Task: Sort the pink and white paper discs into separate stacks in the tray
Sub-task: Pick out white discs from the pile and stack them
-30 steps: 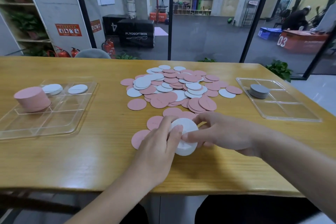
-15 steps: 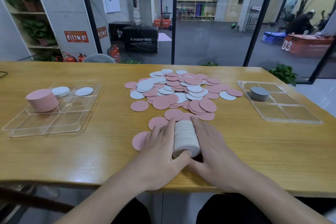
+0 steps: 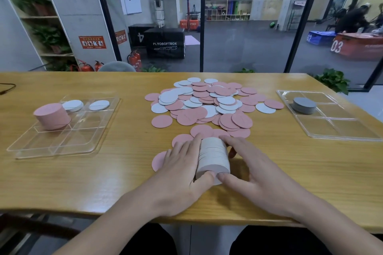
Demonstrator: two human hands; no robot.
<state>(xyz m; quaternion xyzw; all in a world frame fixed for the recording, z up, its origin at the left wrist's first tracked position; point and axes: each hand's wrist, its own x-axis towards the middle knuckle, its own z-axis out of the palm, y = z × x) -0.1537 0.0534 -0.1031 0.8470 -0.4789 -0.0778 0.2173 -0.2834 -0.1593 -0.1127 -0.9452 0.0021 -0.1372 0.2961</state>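
Wooden table (image 3: 83, 182) is taking up most of the view; loose pile of pink and white discs (image 3: 209, 103) is lying spread at the middle of it; clear divided tray (image 3: 87, 143) is sitting at the left, holding a tall pink stack (image 3: 52, 116) in a left-hand compartment, a few white discs (image 3: 73, 105) in the compartment just behind it and a single white disc (image 3: 99, 105) one compartment to the right; second clear tray (image 3: 339, 130) is sitting at the right with a low grey stack (image 3: 304, 105) in a far compartment; left hand (image 3: 182, 174) and right hand (image 3: 255, 174) are cupping a roll of white discs (image 3: 213, 156) lying on its side on the table just in front of the pile; each hand is curling round one side, fingers along the far end and both thumbs pressing the near end, so both are gripping the roll between them; a few pink discs are lying flat under and beside the left hand, touching the roll's left side; roll is well apart from both trays.
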